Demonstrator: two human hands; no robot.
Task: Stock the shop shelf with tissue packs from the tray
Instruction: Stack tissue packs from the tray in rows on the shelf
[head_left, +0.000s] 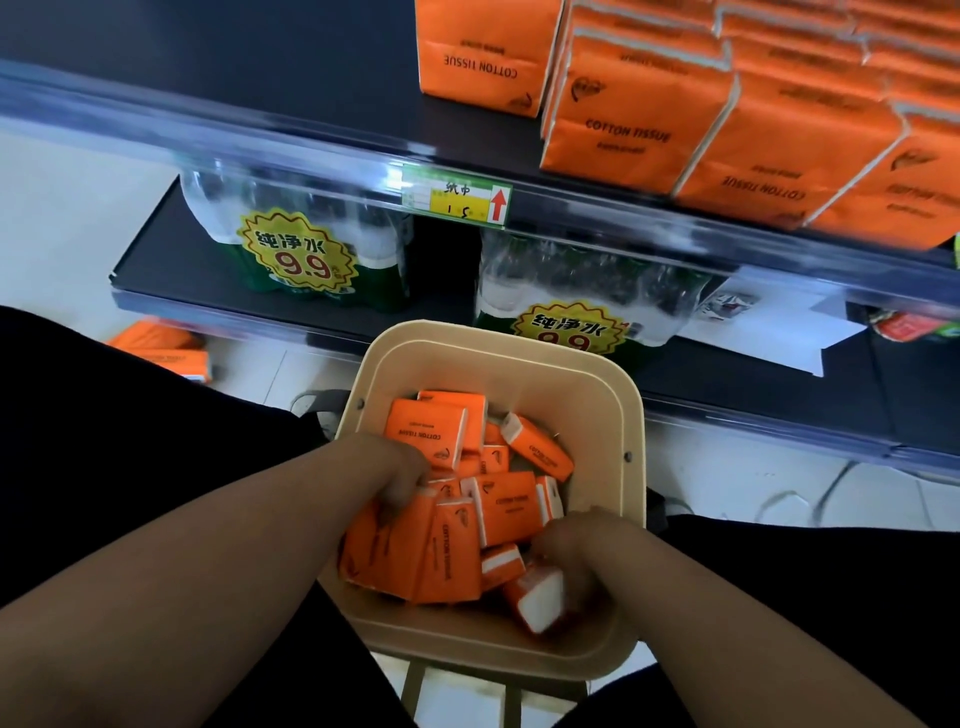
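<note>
A beige tray (498, 338) at lower centre holds a loose pile of orange tissue packs (509, 504). The left grip (400, 478) reaches in from the left with its fingers curled over the top edges of the upright packs. The right grip (576, 556), at the tray's lower right, clasps a white-ended pack (540, 597). Bigger orange packs (623, 130) stand on the shelf (208, 78) at upper right.

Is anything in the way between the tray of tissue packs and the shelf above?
Nothing visible. The shelf is bare left of its stocked packs; only its clear front rail must be lifted over.
</note>
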